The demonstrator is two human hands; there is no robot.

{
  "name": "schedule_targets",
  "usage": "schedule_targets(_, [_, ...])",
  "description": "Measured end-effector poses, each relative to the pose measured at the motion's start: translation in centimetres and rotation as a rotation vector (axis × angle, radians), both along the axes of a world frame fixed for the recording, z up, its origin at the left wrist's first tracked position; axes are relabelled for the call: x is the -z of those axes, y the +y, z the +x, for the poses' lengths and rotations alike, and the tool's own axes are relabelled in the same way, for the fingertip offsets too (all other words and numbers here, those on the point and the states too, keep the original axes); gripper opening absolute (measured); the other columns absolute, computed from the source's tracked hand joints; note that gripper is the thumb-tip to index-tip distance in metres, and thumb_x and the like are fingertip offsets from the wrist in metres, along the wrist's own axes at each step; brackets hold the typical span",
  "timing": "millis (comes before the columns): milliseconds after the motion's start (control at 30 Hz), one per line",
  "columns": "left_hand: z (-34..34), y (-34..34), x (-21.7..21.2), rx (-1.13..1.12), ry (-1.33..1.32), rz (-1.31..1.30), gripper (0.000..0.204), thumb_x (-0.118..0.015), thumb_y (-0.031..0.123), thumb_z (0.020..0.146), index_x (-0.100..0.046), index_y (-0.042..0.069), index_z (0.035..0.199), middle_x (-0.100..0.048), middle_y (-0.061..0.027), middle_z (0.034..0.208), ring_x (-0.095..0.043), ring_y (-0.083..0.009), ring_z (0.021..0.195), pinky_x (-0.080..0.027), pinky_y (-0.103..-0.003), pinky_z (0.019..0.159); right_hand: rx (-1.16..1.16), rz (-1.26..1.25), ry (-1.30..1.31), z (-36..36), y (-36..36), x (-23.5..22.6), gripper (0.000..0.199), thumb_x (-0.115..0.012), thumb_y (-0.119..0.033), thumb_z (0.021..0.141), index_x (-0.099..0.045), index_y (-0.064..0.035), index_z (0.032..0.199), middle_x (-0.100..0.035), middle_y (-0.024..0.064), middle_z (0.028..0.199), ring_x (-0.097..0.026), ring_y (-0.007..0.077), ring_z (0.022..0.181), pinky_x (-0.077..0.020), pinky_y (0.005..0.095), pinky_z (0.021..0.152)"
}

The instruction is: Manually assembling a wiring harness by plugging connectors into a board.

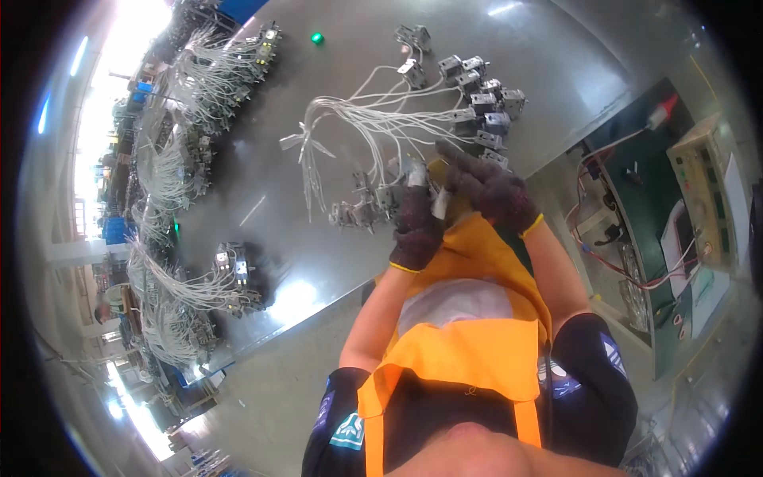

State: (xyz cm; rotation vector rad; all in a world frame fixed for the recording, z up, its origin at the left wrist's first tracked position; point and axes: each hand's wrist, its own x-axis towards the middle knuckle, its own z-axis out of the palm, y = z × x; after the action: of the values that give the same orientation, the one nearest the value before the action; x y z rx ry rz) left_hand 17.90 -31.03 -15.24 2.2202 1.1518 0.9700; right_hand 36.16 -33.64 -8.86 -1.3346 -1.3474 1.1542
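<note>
My hands meet at the near edge of the metal table, both in dark gloves with yellow cuffs. The fingers of my left hand are closed, with something pale at their tips that I cannot make out. Close beside it on the right, my right hand bends its fingers toward the same spot; what lies between them is hidden. Just beyond is a bundle of white wires, tied at its left end. Small metal motor-like parts hang on its wire ends in a curved row, and several more lie left of my left hand.
Further bundles of wired metal parts line the table's left side, one group nearer me. A green light shows at the far side. At right stand a beige control box and a dark green board with red cables.
</note>
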Motion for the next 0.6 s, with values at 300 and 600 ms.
schedule_targets(300, [1.0, 1.8, -1.5, 0.084, 0.110, 0.097, 0.066, -0.080, 0.029, 0.076, -0.051, -0.002, 0.126, -0.061, -0.0221, 0.104, -0.059, -0.0398, 0.094, -0.047, -0.048, 0.084, -0.092, 0.229, -0.737, -0.6, -1.9, -0.6, 0.019, -0.057, -0.020, 0.091, -0.062, -0.0055, 0.102, -0.064, 0.0193, 0.087, -0.062, 0.0379, 0.082, -0.0499, 0.0448, 0.074])
schedule_targets(600, [1.4, 2.3, -0.5, 0.080, -0.030, 0.126, 0.061, -0.083, 0.024, 0.072, -0.058, 0.001, 0.123, -0.067, -0.0232, 0.100, -0.067, -0.0387, 0.093, -0.053, -0.042, 0.079, -0.079, 0.273, -0.946, -1.3, -1.7, -0.7, 0.013, -0.057, -0.016, 0.081, -0.065, -0.0056, 0.082, -0.065, 0.0184, 0.073, -0.067, 0.0360, 0.073, -0.0534, 0.0469, 0.064])
